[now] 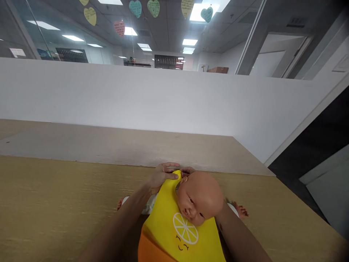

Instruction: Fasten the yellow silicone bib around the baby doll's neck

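Left hand [162, 177]: half curled, thumb pressed on the bib's neck strap, apparently holding it.
Right hand [188, 170]: mostly behind the doll's head; grip cannot be told.
Bib [163, 218]: spread below the left hand, over the front of the doll [200, 196].
Done, as judged: bib laid in place, strap brought to the neck.
Left, as judged: strap fastening; no closed join visible between the hands.

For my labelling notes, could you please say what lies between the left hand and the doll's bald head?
The head view shows the upper part of the yellow citrus-print bib between them.
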The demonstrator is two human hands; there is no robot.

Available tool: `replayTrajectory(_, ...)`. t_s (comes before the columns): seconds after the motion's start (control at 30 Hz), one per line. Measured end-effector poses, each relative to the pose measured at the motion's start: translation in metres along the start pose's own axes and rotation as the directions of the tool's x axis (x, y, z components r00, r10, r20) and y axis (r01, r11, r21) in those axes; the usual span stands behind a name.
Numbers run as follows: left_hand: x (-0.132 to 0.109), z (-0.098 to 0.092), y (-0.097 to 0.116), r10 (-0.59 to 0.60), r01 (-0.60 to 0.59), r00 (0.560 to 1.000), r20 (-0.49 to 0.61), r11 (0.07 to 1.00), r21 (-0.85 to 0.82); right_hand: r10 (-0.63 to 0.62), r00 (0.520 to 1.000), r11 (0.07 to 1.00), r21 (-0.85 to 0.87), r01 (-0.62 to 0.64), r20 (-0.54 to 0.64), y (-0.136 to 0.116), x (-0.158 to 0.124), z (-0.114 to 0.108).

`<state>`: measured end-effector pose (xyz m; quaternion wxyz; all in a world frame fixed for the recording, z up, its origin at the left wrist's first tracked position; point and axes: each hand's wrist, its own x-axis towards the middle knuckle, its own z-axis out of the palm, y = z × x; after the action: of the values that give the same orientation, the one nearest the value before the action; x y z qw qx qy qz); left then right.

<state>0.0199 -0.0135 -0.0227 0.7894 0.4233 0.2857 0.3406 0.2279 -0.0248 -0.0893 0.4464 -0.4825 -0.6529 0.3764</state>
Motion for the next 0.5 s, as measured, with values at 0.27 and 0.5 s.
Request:
replayTrajectory(0.27, 0.000, 0.002, 0.000, -0.030, 0.028, 0.999, -0.032, 0.998, -0.062, 0.039, 0.999, 0.997, 0.070, -0.040, 0.019, 0.000, 0.007, 0.007)
replayTrajectory(0.5, -0.007, 0.009, 0.009, -0.090, 0.086, 0.995, -0.042, 0.993, -0.079, 0.085, 0.996, 0.994, 0.073, -0.086, 0.026, -0.001, 0.015, 0.010)
